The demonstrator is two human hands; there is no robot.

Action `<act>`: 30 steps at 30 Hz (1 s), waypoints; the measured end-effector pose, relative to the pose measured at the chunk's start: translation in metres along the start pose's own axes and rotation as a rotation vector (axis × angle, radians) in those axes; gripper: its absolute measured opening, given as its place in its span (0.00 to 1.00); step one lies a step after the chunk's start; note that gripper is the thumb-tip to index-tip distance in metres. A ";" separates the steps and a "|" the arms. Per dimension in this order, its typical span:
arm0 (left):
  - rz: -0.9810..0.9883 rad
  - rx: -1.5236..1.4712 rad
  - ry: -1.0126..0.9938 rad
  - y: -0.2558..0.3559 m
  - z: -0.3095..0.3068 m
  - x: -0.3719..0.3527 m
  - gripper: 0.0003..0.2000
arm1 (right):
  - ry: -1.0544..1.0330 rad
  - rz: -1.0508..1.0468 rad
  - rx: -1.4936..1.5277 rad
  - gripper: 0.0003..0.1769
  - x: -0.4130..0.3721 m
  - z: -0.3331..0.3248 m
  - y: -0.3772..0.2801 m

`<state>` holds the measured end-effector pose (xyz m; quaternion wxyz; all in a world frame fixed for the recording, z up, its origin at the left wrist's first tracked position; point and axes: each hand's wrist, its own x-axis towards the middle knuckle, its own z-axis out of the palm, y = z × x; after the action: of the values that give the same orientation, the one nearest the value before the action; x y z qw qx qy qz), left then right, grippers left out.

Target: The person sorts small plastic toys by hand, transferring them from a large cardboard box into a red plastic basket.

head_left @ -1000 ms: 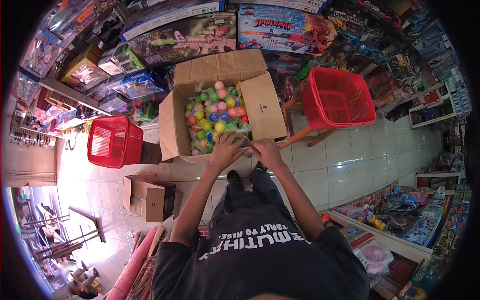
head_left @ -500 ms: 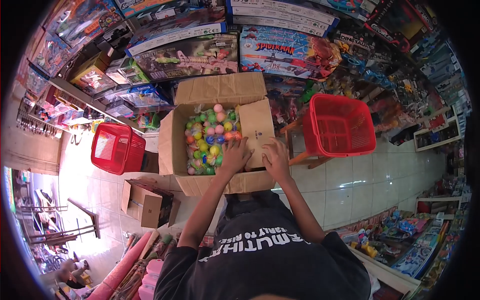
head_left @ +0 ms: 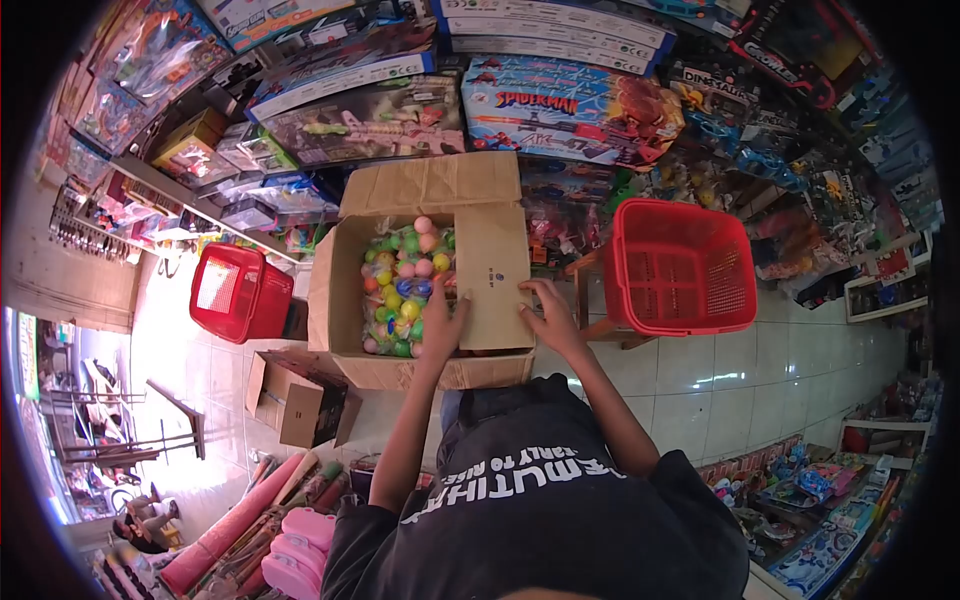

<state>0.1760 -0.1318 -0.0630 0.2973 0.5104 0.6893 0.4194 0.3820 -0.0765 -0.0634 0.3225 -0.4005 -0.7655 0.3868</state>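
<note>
An open cardboard box (head_left: 335, 285) stands in front of me. Inside its left part lie many small colourful balls (head_left: 410, 265), bundled in what looks like clear plastic. The box's right flap (head_left: 492, 240) is folded inward over the right part, hiding what is under it. My left hand (head_left: 442, 325) rests at the flap's inner edge beside the balls, fingers extended and thumb apart. My right hand (head_left: 552, 318) touches the flap near the box's right side, with its thumb and fingers spread.
Red plastic baskets stand left (head_left: 240, 295) and right (head_left: 680, 270) of the box, the right one on a wooden stool (head_left: 600, 328). A smaller open carton (head_left: 300, 400) sits on the tiled floor. Boxed toys (head_left: 570, 115) line the shelf ahead. A person (head_left: 145, 520) is at lower left.
My left hand has shifted left, from over the flap and balls to the flap's inner edge. The flap now lies flatter and straighter. My right hand has moved slightly toward the box's right edge.
</note>
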 end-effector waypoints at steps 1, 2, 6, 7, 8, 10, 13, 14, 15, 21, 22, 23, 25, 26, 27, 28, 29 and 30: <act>0.011 -0.005 -0.003 0.008 -0.001 0.000 0.23 | 0.009 -0.003 -0.007 0.17 0.001 -0.002 0.000; 0.038 -0.206 -0.051 0.015 -0.001 0.001 0.23 | -0.007 0.037 0.021 0.18 0.002 -0.003 0.001; 0.078 -0.509 -0.226 0.041 0.007 0.000 0.19 | -0.094 0.255 0.381 0.23 0.009 -0.011 0.003; 0.086 -0.524 -0.282 0.048 0.011 0.001 0.19 | -0.092 0.251 0.379 0.23 0.010 -0.016 -0.003; -0.020 -0.527 -0.329 0.056 0.017 -0.002 0.20 | -0.095 0.326 0.496 0.26 0.010 -0.025 -0.009; 0.092 -0.434 -0.387 0.054 0.032 0.003 0.20 | -0.092 0.398 0.608 0.28 0.011 -0.041 -0.023; 0.323 -0.266 -0.484 0.044 0.050 0.014 0.21 | -0.009 0.373 0.925 0.32 0.008 -0.063 -0.029; 0.308 -0.178 -0.474 0.041 0.057 0.012 0.21 | 0.059 0.336 0.835 0.32 0.007 -0.071 -0.031; 0.290 -0.089 -0.462 0.038 0.061 0.011 0.21 | 0.124 0.302 0.745 0.32 0.006 -0.076 -0.031; 0.203 -0.061 -0.510 0.031 0.072 0.012 0.24 | 0.084 0.092 0.017 0.31 -0.001 -0.087 0.006; 0.218 -0.052 -0.494 0.028 0.074 0.012 0.24 | 0.075 0.090 -0.099 0.31 -0.004 -0.083 0.012; 0.212 -0.053 -0.491 0.023 0.076 0.014 0.24 | 0.065 0.089 -0.214 0.30 -0.008 -0.079 0.019; 0.316 -0.003 -0.436 0.015 0.078 0.017 0.23 | 0.045 0.158 -0.393 0.29 -0.013 -0.067 0.029; 0.308 -0.002 -0.433 0.012 0.079 0.016 0.23 | 0.033 0.224 -0.575 0.28 -0.015 -0.061 0.033; 0.305 -0.016 -0.430 0.014 0.079 0.015 0.23 | 0.024 0.222 -0.570 0.28 -0.014 -0.058 0.032; 0.302 -0.028 -0.427 0.016 0.079 0.015 0.23 | -0.042 0.305 -0.604 0.29 -0.014 -0.054 0.029; 0.294 -0.025 -0.423 0.016 0.079 0.013 0.23 | -0.110 0.388 -0.638 0.30 -0.013 -0.052 0.028; 0.274 -0.021 -0.426 0.015 0.080 0.012 0.23 | -0.118 0.385 -0.634 0.30 -0.012 -0.049 0.034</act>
<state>0.2460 -0.0963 -0.0874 0.3815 0.6730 0.5310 0.3457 0.4389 -0.0575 -0.0703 0.0593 -0.5939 -0.7753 0.2067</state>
